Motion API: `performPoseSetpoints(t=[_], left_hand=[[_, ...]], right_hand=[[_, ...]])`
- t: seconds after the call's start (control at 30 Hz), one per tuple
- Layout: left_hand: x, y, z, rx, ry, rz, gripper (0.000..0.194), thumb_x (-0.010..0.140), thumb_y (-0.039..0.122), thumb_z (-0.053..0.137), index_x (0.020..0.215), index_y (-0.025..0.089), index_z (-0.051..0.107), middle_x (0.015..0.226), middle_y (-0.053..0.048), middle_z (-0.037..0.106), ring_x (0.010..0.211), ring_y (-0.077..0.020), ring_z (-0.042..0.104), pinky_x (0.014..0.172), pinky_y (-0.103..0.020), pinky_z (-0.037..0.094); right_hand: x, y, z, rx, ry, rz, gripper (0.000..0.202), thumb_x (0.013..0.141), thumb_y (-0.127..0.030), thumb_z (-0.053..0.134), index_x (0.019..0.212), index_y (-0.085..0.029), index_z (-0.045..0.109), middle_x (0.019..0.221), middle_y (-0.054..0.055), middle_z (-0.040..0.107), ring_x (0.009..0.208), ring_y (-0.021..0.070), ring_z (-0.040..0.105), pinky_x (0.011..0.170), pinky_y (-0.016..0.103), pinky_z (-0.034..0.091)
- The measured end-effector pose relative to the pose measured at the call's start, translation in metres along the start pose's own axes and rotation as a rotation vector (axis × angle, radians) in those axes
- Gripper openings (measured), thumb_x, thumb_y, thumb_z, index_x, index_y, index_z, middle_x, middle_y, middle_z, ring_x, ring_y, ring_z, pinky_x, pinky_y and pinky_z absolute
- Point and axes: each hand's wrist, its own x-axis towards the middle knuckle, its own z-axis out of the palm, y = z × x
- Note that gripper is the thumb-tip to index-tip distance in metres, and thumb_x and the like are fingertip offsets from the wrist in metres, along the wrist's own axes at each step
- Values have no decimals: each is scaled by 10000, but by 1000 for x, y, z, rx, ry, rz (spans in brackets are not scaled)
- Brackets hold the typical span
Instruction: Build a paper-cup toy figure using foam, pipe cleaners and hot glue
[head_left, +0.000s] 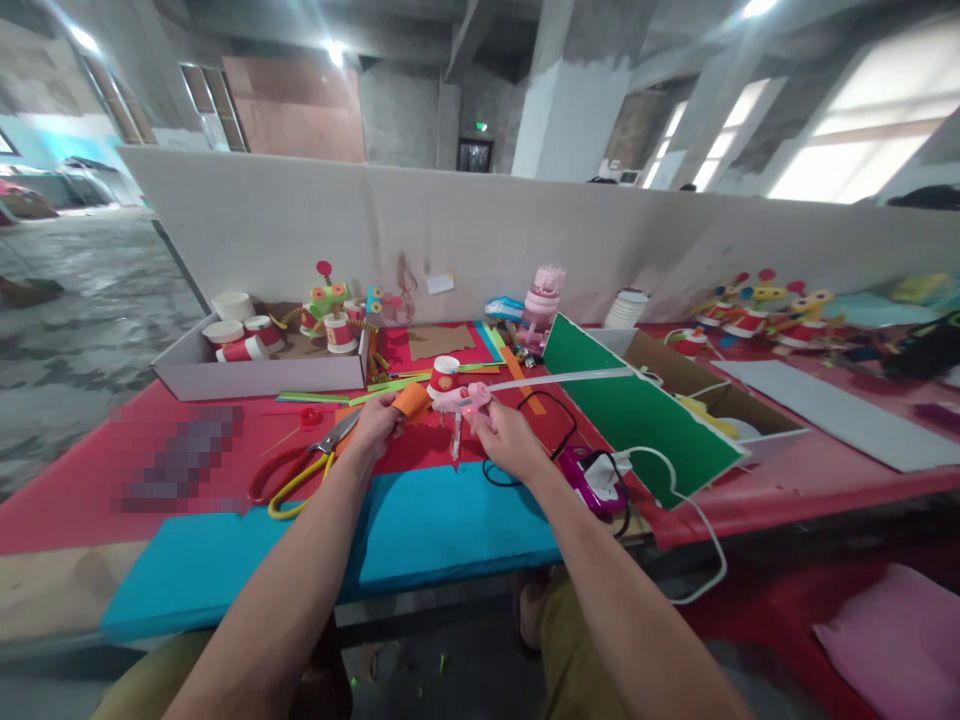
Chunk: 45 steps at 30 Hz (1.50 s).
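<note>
My left hand [377, 428] pinches a curled orange paper piece [412, 401] over the table. Around the pink hot glue gun [475, 398] my right hand [508, 436] is closed; a long glue stick [562, 379] sticks out of its back to the right. The gun's nozzle points left, close to the orange piece; whether they touch I cannot tell. A small red light glows on the gun. Just behind it stands a red and white paper cup [445, 375]. Large scissors [304, 470] with red and yellow handles lie left of my left hand.
A white box [259, 378] of paper cups and a green paper robot figure stands at the back left. On the right are a green-sided divided box [637, 410] and a purple power strip [596, 485] with cords. Blue sheet [450, 525] covers the front edge.
</note>
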Motion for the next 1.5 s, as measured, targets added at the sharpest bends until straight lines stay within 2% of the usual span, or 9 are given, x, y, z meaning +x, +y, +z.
performPoseSetpoints(t=[0.27, 0.5, 0.73, 1.0, 1.23, 1.5], left_hand=[[-2, 1, 0, 10, 1, -3, 141, 588, 65, 562, 709, 133, 586, 434, 47, 467, 342, -51, 338, 376, -188, 184], [0, -1, -2, 19, -11, 6, 129, 604, 79, 570, 712, 148, 590, 431, 48, 467, 345, -57, 348, 369, -188, 206], [-2, 0, -1, 13, -15, 18, 82, 610, 94, 580, 662, 152, 556, 426, 55, 461, 336, -44, 338, 356, -175, 199], [-3, 3, 2, 6, -8, 5, 81, 621, 83, 584, 679, 136, 563, 415, 50, 477, 327, -38, 340, 358, -171, 184], [-3, 2, 1, 6, -4, -4, 109, 631, 133, 664, 666, 149, 563, 411, 60, 457, 326, -36, 328, 362, -179, 194], [-2, 2, 1, -7, -5, -6, 102, 602, 115, 627, 663, 155, 555, 413, 52, 463, 340, -47, 333, 366, -179, 187]], right_hand=[[0, 0, 0, 13, -36, -13, 299, 936, -331, 469, 1132, -132, 577, 995, 141, 724, 898, 243, 682, 689, 252, 431], [0, 1, 0, 34, 1, 9, 363, 957, -363, 437, 1222, -139, 543, 928, 115, 731, 863, 231, 686, 685, 254, 438], [-1, -3, -1, 53, -49, -16, 266, 936, -337, 479, 1084, -149, 598, 941, 121, 728, 860, 229, 681, 679, 244, 433], [-2, -4, 0, 30, -50, -14, 264, 937, -336, 481, 1068, -140, 601, 954, 132, 726, 863, 234, 678, 671, 245, 418], [-2, -4, 0, 38, -38, -26, 277, 945, -365, 468, 1054, -149, 603, 917, 117, 724, 832, 222, 675, 661, 242, 417], [-3, -5, -1, 49, -74, -33, 239, 936, -347, 485, 1014, -158, 608, 867, 100, 722, 765, 212, 666, 618, 236, 398]])
